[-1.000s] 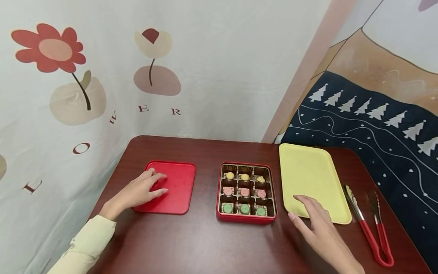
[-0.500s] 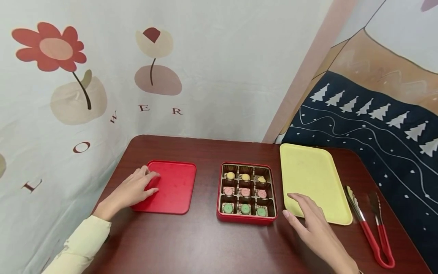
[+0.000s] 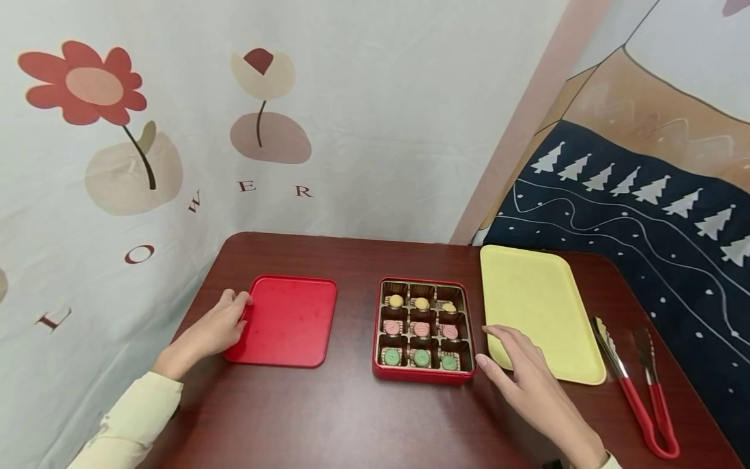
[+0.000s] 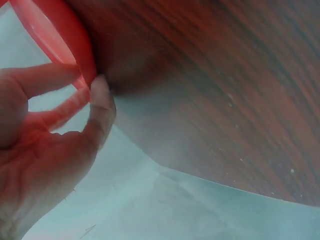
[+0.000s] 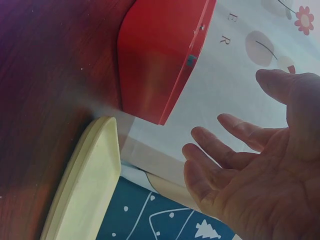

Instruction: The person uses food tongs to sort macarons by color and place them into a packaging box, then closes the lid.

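Observation:
A square red lid (image 3: 288, 320) lies on the left of the table. My left hand (image 3: 215, 329) is at its left edge, and in the left wrist view the fingertips and thumb pinch the lid's rim (image 4: 75, 37). To the right stands an open red tin (image 3: 423, 375) whose gold divided insert holds yellow, pink (image 3: 420, 329) and green (image 3: 421, 358) sweets in rows. Fingers spread and holding nothing, my right hand (image 3: 530, 381) hovers just right of the tin's near corner, partly over the yellow tray's near left corner.
The yellow tray (image 3: 533, 303) lies at the back right. Beside it, metal tongs with red handles (image 3: 643, 407) rest spread on the brown table (image 3: 334, 423). Printed cloth (image 3: 375, 130) hangs behind the far edge and along the left side.
My left hand has drawn back leftward from above the lid to its left edge, its fingers coming together on the rim. My right hand has drifted left toward the tin.

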A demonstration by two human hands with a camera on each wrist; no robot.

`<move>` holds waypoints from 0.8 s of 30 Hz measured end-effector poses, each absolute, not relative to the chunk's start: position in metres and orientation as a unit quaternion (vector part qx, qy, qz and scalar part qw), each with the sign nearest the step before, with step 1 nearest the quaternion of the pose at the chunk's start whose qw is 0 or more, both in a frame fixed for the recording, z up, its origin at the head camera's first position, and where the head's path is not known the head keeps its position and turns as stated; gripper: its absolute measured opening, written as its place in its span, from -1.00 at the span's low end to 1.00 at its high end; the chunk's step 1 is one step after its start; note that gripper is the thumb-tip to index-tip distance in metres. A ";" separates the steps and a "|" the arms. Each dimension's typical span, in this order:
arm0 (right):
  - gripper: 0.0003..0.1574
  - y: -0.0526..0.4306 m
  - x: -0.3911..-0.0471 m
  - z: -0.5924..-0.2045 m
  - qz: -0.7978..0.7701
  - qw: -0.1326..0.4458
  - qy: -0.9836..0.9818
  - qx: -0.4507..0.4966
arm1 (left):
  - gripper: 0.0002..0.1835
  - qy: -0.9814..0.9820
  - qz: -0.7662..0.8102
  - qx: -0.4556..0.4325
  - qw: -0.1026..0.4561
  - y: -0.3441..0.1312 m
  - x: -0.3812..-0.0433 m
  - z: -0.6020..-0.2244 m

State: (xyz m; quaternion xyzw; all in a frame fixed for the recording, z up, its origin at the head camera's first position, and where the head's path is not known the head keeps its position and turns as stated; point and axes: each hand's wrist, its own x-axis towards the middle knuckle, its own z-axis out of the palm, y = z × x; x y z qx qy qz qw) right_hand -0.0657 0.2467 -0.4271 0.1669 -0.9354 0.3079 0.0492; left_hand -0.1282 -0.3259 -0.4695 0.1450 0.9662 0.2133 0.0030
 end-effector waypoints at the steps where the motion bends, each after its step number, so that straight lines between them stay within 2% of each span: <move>1: -0.34 0.246 -0.067 -0.427 0.306 0.051 -0.936 0.168 | -0.64 0.965 0.215 0.147 0.003 -0.331 -0.131 -0.476; 4: -0.35 0.245 -0.071 -0.425 0.304 0.055 -0.935 0.171 | -0.63 0.965 0.208 0.158 -0.020 -0.351 -0.142 -0.508; 8: -0.38 0.243 -0.073 -0.424 0.307 0.064 -0.932 0.183 | -0.58 0.965 0.210 0.154 -0.008 -0.353 -0.144 -0.513; 11: -0.39 0.242 -0.074 -0.424 0.307 0.065 -0.930 0.191 | -0.60 0.962 0.235 0.138 0.015 -0.342 -0.135 -0.496; 13: -0.38 0.241 -0.075 -0.424 0.302 0.060 -0.931 0.193 | -0.65 0.960 0.248 0.126 0.010 -0.337 -0.131 -0.492; 17: -0.39 0.237 -0.079 -0.422 0.293 0.055 -0.935 0.193 | -0.75 0.953 0.292 0.077 0.024 -0.313 -0.115 -0.456; 24: -0.38 0.224 -0.082 -0.422 0.287 0.047 -0.939 0.185 | -0.77 0.936 0.350 0.049 -0.001 -0.298 -0.108 -0.439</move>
